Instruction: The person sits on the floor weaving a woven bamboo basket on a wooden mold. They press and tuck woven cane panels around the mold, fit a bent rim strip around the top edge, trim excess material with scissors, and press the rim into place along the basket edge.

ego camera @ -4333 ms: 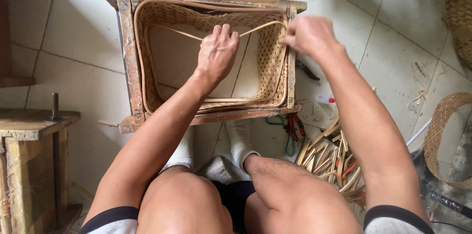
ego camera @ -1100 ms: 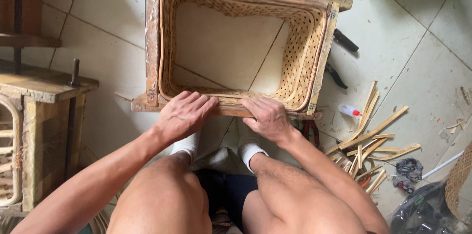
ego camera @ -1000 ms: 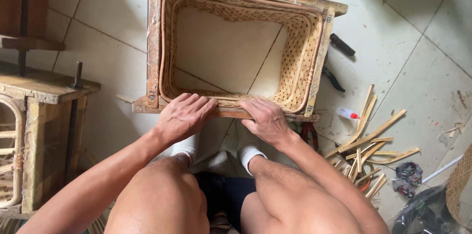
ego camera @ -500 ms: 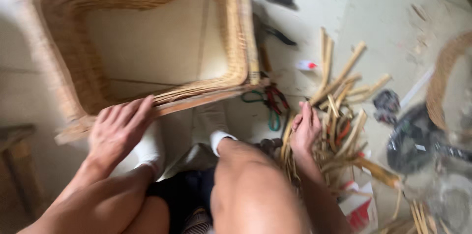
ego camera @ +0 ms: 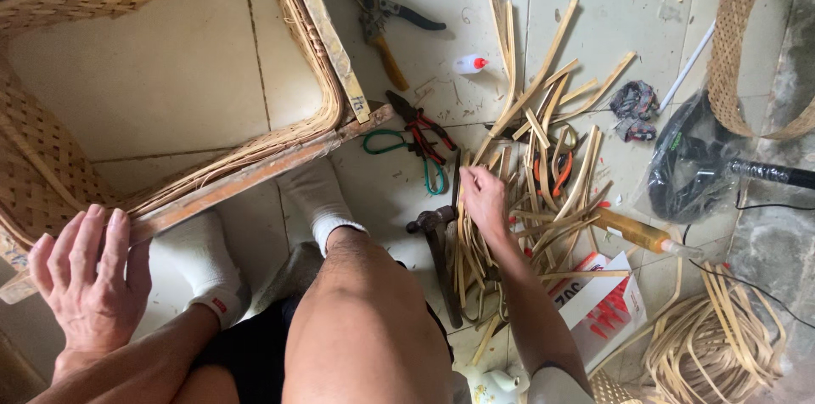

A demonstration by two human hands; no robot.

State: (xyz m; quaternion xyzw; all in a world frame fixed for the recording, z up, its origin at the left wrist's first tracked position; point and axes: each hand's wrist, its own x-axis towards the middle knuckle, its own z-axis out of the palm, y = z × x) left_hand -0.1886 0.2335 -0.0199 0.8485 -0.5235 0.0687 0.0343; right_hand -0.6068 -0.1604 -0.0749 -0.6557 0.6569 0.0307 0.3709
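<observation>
Two hands: left hand (ego camera: pixel 85 281) flat on basket frame (ego camera: pixel 255 171) edge, right hand (ego camera: pixel 484 200) loosely touching crowded rattan strips (ego camera: pixel 543 175).

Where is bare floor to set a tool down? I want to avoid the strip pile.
Bare tile lies right of the frame, between the pruners and the strips, and inside the frame. It is crowded around the right hand: strips, hammer, pliers, glue bottle.
</observation>
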